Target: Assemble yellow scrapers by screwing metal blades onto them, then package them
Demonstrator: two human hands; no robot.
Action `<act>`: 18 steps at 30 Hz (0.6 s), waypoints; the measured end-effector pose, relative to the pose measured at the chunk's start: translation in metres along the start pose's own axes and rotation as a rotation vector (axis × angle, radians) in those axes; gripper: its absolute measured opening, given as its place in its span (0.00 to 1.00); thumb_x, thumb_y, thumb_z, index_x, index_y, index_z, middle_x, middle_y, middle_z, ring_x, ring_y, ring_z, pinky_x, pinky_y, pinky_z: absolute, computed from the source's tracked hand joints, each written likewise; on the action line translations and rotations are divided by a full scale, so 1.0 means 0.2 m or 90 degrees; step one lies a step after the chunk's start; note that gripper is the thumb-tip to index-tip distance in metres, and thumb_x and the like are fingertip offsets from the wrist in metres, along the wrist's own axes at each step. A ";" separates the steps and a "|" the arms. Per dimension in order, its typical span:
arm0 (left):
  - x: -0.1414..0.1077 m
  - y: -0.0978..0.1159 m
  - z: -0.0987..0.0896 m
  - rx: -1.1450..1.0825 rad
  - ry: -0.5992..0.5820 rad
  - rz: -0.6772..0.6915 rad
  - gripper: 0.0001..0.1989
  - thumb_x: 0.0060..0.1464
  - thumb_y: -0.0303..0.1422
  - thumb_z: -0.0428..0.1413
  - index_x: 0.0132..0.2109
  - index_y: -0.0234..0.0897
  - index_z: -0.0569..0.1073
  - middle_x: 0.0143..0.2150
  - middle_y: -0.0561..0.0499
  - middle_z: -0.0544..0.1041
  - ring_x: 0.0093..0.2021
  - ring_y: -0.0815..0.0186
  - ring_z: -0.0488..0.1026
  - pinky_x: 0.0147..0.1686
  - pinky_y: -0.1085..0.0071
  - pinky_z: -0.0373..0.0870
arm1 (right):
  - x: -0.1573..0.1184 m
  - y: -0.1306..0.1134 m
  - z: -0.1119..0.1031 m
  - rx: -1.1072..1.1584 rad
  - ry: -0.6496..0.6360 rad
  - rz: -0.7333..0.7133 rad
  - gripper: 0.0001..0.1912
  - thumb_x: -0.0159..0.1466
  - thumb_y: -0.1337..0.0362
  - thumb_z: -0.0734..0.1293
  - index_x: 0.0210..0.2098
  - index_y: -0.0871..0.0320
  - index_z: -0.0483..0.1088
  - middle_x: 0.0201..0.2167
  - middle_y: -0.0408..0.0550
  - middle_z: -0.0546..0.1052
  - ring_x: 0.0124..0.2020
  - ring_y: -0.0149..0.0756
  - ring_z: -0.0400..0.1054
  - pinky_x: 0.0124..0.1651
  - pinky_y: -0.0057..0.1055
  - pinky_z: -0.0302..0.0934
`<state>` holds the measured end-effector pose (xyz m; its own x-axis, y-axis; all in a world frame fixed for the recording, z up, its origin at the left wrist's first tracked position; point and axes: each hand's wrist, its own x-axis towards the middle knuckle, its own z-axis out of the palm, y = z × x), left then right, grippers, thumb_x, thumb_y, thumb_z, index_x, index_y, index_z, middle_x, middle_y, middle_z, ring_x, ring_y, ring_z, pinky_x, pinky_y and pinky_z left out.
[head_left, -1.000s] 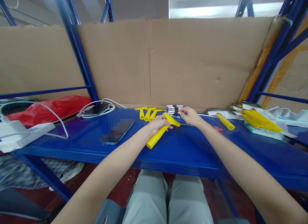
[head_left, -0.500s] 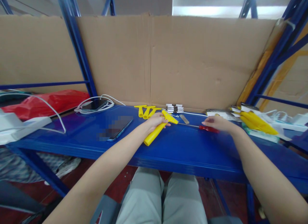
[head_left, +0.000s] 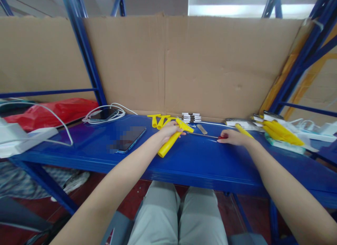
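Note:
My left hand (head_left: 170, 130) is wrapped round a yellow T-shaped scraper handle (head_left: 168, 146), its head pointing up and to the right. My right hand (head_left: 231, 137) is closed on the red grip of a screwdriver (head_left: 202, 134). The metal shaft lies low over the table and points left, its tip close to the handle's head. Just behind the head are a loose flat metal blade (head_left: 202, 129) and some small screws (head_left: 193, 126). Several more yellow T-shaped handles (head_left: 161, 123) lie behind my left hand.
A phone (head_left: 131, 139) lies left on the blue table (head_left: 200, 164). White cable coils (head_left: 105, 113) and a red bag (head_left: 60, 111) are farther left. Stacked black-and-white pieces (head_left: 191, 117) stand by the cardboard (head_left: 205, 69). Yellow packed pieces (head_left: 283, 132) lie at right, another yellow piece (head_left: 244, 130) behind my right hand.
My right hand has come down and closed over the red screwdriver grip, which it was only touching at its near end before. The left hand and yellow handle have hardly moved.

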<state>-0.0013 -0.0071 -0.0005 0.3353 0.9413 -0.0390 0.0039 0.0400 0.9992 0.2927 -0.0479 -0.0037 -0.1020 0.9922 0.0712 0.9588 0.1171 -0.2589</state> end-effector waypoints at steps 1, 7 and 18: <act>0.00 0.00 0.00 0.000 0.003 -0.001 0.19 0.49 0.16 0.54 0.48 0.31 0.64 0.43 0.42 0.74 0.30 0.69 0.76 0.23 0.76 0.67 | 0.00 0.00 0.00 0.002 0.001 -0.010 0.17 0.50 0.48 0.67 0.23 0.56 0.67 0.27 0.48 0.75 0.28 0.38 0.67 0.31 0.33 0.59; 0.00 0.00 0.00 0.010 0.012 0.001 0.18 0.50 0.15 0.52 0.48 0.31 0.64 0.44 0.42 0.74 0.29 0.69 0.75 0.24 0.76 0.67 | -0.01 0.01 -0.03 -0.007 0.013 0.003 0.15 0.51 0.50 0.66 0.22 0.55 0.65 0.24 0.46 0.73 0.26 0.36 0.66 0.30 0.32 0.58; -0.04 0.00 0.02 0.025 -0.007 -0.008 0.13 0.50 0.15 0.50 0.41 0.32 0.63 0.37 0.46 0.73 0.27 0.69 0.75 0.22 0.77 0.66 | -0.13 -0.10 -0.13 0.242 0.016 0.006 0.28 0.42 0.37 0.66 0.24 0.55 0.62 0.20 0.44 0.70 0.22 0.32 0.63 0.26 0.30 0.57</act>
<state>0.0009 -0.0156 0.0000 0.3450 0.9372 -0.0512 0.0456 0.0377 0.9982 0.2837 -0.0775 0.0250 -0.0824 0.9926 0.0888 0.7925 0.1193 -0.5980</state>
